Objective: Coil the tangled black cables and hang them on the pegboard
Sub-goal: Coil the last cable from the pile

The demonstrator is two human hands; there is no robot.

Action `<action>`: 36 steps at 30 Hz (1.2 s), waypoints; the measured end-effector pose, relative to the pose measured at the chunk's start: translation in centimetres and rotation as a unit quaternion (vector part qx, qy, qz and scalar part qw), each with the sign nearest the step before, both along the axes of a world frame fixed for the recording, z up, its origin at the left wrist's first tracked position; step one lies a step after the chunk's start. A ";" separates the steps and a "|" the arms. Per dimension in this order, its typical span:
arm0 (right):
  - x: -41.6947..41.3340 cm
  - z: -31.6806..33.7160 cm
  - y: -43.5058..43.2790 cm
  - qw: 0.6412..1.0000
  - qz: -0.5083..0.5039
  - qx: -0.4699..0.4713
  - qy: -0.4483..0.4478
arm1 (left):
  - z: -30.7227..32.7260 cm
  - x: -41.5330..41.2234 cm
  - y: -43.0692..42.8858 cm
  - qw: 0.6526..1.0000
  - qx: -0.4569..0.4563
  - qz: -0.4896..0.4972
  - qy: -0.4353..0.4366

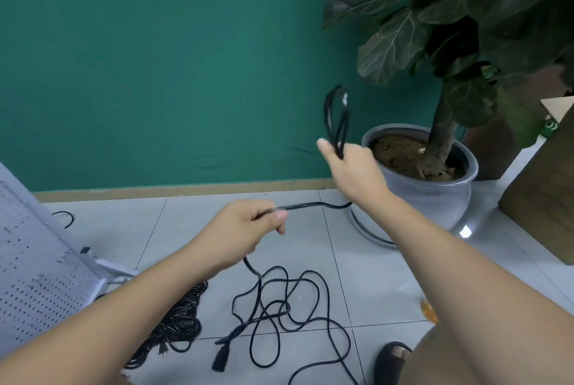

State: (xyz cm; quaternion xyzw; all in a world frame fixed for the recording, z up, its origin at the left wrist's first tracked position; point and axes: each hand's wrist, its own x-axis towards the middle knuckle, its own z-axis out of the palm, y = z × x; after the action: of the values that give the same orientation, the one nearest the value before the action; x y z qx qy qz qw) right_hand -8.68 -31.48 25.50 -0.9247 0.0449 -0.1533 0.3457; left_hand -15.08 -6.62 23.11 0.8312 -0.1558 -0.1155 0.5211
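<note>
Head view: pale tiled floor (372, 276), green wall (155, 58) behind pot (435, 198) with plant (466, 11). Pegboard (31, 260) far left of pot. Right hand (351, 167), just left of pot, grips cable (304, 205) loops. Left hand (245, 232) pinches same cable; rest tangled on floor, left-below pot. Cable pile (180, 319) beside pegboard.

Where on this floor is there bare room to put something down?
Bare tiles lie between the pegboard and the baseboard, and between the loose cable and the plant pot. It is crowded where the cable bundle lies beside the pegboard, and under the loose cable's loops in the middle.
</note>
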 end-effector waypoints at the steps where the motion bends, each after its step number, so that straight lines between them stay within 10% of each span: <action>1: -0.3 -0.5 0.9 0.999 0.025 -0.007 0.020 | 0.7 0.0 0.2 0.999 -0.036 0.009 -0.011; 12: -5.6 -2.4 8.6 0.919 0.207 0.270 0.201 | 4.1 2.0 1.9 0.945 -0.153 0.171 -0.231; 20: -6.5 -2.7 9.6 0.850 0.269 0.387 0.237 | 4.1 3.4 1.9 0.950 -0.178 0.146 -0.209; 36: -6.7 -3.1 10.1 0.949 0.247 0.087 0.175 | 5.0 4.2 -0.1 0.951 -0.289 0.112 0.019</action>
State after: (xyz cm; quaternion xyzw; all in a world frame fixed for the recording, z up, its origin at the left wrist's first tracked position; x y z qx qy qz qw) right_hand -15.33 -21.37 22.45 -0.8853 -0.1118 0.1057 0.4389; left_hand -10.85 -6.70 28.12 0.6549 -0.0783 -0.0221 0.7514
